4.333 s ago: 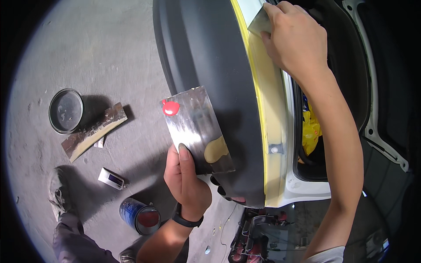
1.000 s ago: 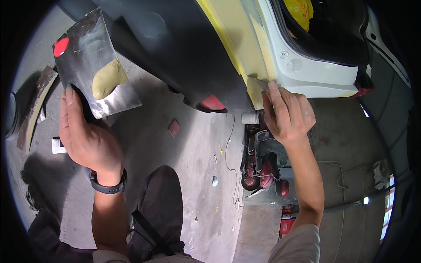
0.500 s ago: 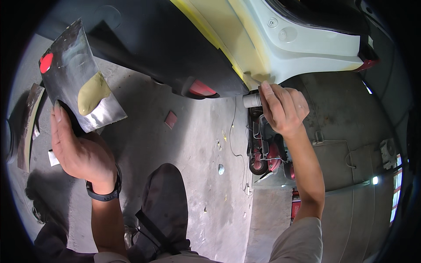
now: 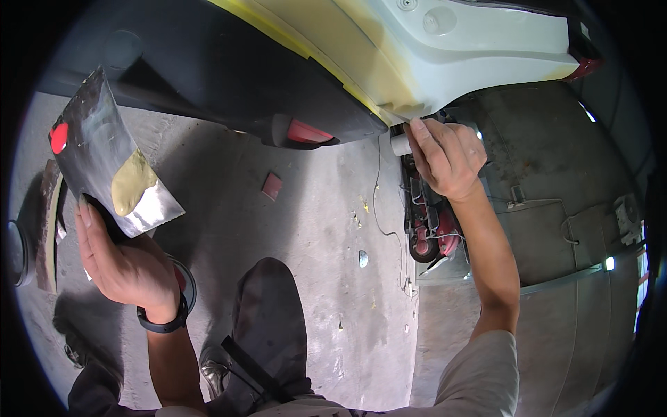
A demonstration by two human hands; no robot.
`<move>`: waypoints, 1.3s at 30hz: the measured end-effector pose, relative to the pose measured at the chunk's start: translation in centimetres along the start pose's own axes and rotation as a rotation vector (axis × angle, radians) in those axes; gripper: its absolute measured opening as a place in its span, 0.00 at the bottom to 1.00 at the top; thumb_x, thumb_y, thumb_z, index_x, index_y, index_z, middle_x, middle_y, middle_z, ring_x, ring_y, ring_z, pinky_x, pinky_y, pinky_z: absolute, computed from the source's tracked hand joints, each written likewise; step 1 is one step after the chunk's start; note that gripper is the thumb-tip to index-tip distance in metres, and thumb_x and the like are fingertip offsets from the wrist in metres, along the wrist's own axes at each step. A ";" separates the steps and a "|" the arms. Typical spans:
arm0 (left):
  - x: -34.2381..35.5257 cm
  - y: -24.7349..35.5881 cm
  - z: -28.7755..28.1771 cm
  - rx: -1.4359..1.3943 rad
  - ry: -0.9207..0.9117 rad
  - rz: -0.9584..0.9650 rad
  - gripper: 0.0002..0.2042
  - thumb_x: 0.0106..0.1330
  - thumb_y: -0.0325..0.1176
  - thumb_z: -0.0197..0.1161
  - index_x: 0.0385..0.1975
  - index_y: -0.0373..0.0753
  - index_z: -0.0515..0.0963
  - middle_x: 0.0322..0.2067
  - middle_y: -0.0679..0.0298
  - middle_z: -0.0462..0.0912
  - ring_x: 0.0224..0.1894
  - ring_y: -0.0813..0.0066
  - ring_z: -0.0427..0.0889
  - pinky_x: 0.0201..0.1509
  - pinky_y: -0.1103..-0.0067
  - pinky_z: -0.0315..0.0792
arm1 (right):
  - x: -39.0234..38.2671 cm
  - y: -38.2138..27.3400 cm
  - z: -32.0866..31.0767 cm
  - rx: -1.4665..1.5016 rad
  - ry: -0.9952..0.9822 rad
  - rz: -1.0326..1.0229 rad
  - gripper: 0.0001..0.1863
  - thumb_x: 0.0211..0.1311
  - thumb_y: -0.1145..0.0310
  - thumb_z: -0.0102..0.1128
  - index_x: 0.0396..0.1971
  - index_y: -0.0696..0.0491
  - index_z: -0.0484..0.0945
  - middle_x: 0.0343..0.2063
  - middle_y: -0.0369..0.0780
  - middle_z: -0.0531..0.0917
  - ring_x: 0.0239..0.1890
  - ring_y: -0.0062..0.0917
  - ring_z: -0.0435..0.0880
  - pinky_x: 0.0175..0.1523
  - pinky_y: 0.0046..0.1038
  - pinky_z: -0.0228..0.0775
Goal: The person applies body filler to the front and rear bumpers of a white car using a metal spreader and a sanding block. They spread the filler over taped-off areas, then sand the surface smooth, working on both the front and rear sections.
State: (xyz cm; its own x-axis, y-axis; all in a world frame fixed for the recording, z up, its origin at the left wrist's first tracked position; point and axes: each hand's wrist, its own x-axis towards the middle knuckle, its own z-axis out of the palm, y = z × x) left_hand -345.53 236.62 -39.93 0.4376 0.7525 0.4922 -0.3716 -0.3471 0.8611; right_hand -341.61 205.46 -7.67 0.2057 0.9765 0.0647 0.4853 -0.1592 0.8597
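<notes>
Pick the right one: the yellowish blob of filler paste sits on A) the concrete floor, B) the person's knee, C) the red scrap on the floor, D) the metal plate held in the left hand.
D: the paste blob lies on the shiny metal plate that the left hand grips from below, while the right hand is up at the white car panel.

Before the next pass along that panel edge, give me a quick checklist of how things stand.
1. Left hand has a grip on the metal mixing board: ok.
2. Tan filler blob on the board: ok.
3. Red dab apart from the blob: ok.
4. Right hand at the lower corner of the white body panel: ok.
5. Pale spreader in the right hand: ok; its edge is hidden, cannot tell.
</notes>
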 end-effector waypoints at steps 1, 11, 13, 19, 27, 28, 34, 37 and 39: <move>0.1 0.0 0.0 0.078 -0.012 0.034 0.16 0.78 0.20 0.48 0.61 0.21 0.75 0.63 0.45 0.75 0.63 0.55 0.79 0.69 0.66 0.75 | 0.0 0.1 0.1 0.000 0.011 0.010 0.18 0.48 0.73 0.68 0.43 0.54 0.88 0.30 0.37 0.85 0.25 0.24 0.77 0.25 0.23 0.65; -0.2 -0.2 0.0 -0.054 0.008 -0.065 0.16 0.78 0.21 0.48 0.60 0.20 0.75 0.64 0.45 0.74 0.64 0.55 0.79 0.70 0.65 0.74 | -1.9 0.4 0.7 0.010 -0.009 0.059 0.18 0.46 0.74 0.71 0.42 0.52 0.88 0.30 0.37 0.85 0.25 0.25 0.77 0.27 0.24 0.67; -0.2 -0.2 0.0 -0.017 -0.009 -0.027 0.16 0.78 0.21 0.49 0.60 0.20 0.75 0.64 0.45 0.74 0.64 0.55 0.79 0.70 0.65 0.74 | -2.3 0.7 0.7 0.040 -0.011 0.057 0.19 0.46 0.74 0.70 0.43 0.52 0.88 0.30 0.36 0.85 0.26 0.24 0.77 0.27 0.23 0.66; 0.0 0.2 -0.3 -0.003 -0.039 0.021 0.16 0.77 0.21 0.52 0.60 0.21 0.76 0.63 0.45 0.75 0.63 0.55 0.80 0.69 0.65 0.75 | -2.9 1.0 0.5 0.022 -0.021 0.079 0.21 0.46 0.75 0.68 0.45 0.52 0.88 0.31 0.35 0.84 0.26 0.24 0.77 0.27 0.24 0.65; -2.0 3.3 -1.4 -0.015 -0.094 0.190 0.17 0.79 0.24 0.49 0.63 0.23 0.73 0.62 0.37 0.74 0.62 0.46 0.79 0.68 0.61 0.75 | -3.9 -5.4 -2.0 0.243 0.130 0.502 0.20 0.46 0.82 0.77 0.42 0.54 0.85 0.30 0.37 0.85 0.26 0.28 0.79 0.30 0.27 0.70; -2.3 4.4 -1.5 -0.073 -0.128 0.209 0.17 0.80 0.24 0.48 0.63 0.23 0.72 0.61 0.36 0.74 0.62 0.43 0.79 0.68 0.60 0.75 | -4.0 -7.5 -2.8 0.297 0.143 0.614 0.18 0.49 0.82 0.76 0.42 0.56 0.84 0.31 0.39 0.86 0.27 0.29 0.81 0.32 0.27 0.72; -3.7 11.3 -3.2 -0.980 -0.525 -0.786 0.19 0.81 0.33 0.47 0.61 0.22 0.72 0.52 0.50 0.82 0.54 0.69 0.82 0.59 0.74 0.76 | -2.1 -20.1 -4.0 0.781 0.374 1.277 0.20 0.54 0.85 0.70 0.48 0.62 0.82 0.32 0.43 0.87 0.32 0.28 0.85 0.37 0.26 0.78; -3.6 13.4 -3.3 -0.784 -0.654 -0.782 0.16 0.81 0.33 0.48 0.56 0.26 0.74 0.47 0.56 0.84 0.46 0.74 0.84 0.54 0.77 0.76 | 0.1 -23.3 -2.6 1.107 0.677 1.823 0.07 0.67 0.79 0.65 0.43 0.60 0.84 0.33 0.38 0.85 0.34 0.18 0.82 0.38 0.21 0.74; -3.1 13.9 -3.4 -0.689 -0.629 -0.894 0.15 0.82 0.33 0.49 0.54 0.28 0.76 0.45 0.58 0.85 0.45 0.76 0.84 0.52 0.78 0.76 | 0.8 -24.0 -0.7 1.383 1.030 2.292 0.06 0.70 0.74 0.66 0.42 0.59 0.85 0.34 0.33 0.85 0.35 0.12 0.80 0.41 0.19 0.71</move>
State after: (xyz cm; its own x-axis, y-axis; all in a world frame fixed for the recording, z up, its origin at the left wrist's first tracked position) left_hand -354.84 231.42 -29.95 0.9900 0.1160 -0.0799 -0.0126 0.6377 0.7702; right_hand -353.62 210.16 -27.88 0.7257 -0.6791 0.1106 0.2702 0.1334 -0.9535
